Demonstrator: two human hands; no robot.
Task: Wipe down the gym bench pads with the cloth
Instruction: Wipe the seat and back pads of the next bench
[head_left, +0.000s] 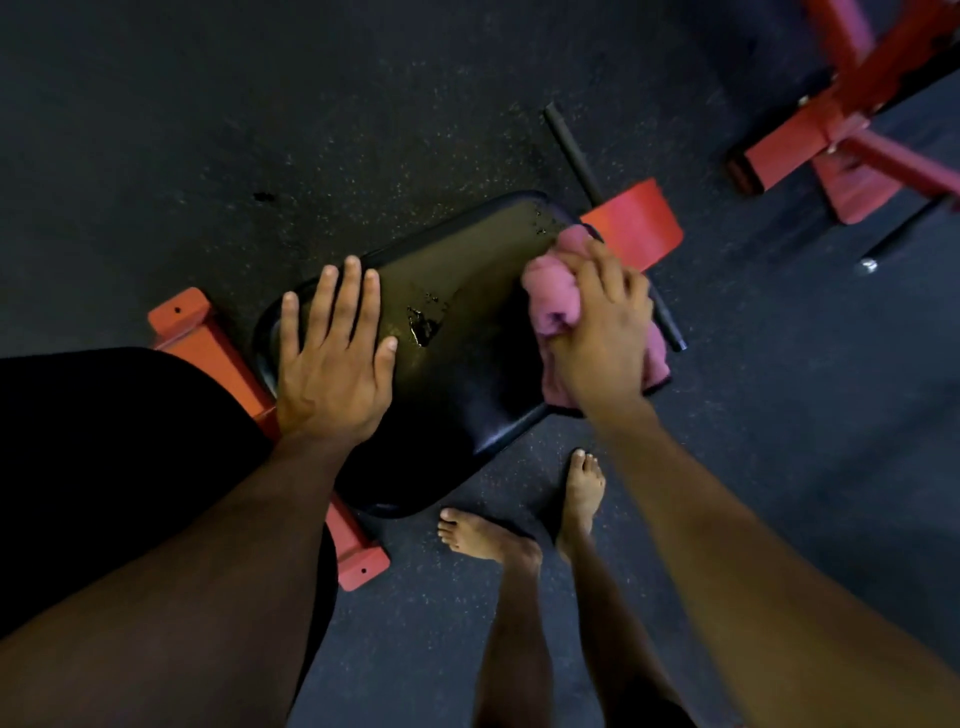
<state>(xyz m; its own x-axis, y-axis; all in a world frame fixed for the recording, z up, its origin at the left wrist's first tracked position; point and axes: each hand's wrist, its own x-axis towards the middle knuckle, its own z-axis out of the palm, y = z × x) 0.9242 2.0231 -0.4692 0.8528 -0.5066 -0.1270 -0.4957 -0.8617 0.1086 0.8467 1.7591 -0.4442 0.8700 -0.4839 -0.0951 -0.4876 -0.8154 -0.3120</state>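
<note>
at the far left a red steel frame foot (179, 317) of the bench shows beside the person's dark shorts. next comes the left hand (332, 358), laid flat on the near-left end of the black vinyl bench pad (467, 395), fingers straight and a little spread, holding nothing and seemingly just steadying the pad. toward the middle of the pad sit wet droplets and a small puddle (423, 327), with a finer scatter of drops (543, 223) near the far end. to the right, the right hand (597, 322) grips the bunched pink cloth (553, 296), fingers curled over the wad and pressing it down on the pad's right edge; part of the cloth hangs past the edge. behind it lie a red frame plate (636, 223) and a black bar (576, 156), and at the far right another red frame (852, 130), too blurred to identify.

the wiping looks underway. to do it well, i'd sweep the cloth leftward through the puddle in long overlapping strokes, keep firm flat pressure, then lift the bracing hand to cover the patch it hides. the bare feet (524, 519) stand on dark rubber flooring (260, 104).
</note>
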